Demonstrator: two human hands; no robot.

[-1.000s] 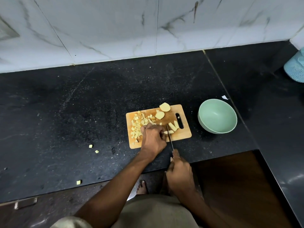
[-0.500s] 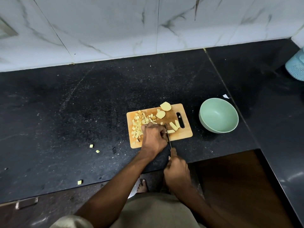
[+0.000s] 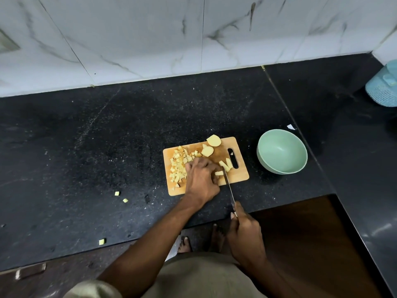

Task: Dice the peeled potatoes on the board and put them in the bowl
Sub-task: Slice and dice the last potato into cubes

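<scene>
Black bench (image 3: 86,147), board (image 3: 240,175) on it. Bowl (image 3: 281,151) right of the board, holds no potato. Left hand (image 3: 202,179) fingers curled, pinning a potato strip (image 3: 219,173) on the board. Right hand (image 3: 245,233) wrapped round the knife (image 3: 228,186) handle, blade just right of the left grip. Dice pile (image 3: 179,166) left of it, two chunks (image 3: 210,146) beyond. Stray dice (image 3: 117,193) on bench far left.

Left hand (image 3: 202,179) steadies potato strip (image 3: 219,173) on board (image 3: 240,175); right hand (image 3: 245,233) grips knife (image 3: 228,186); bowl (image 3: 281,154) beside.
</scene>
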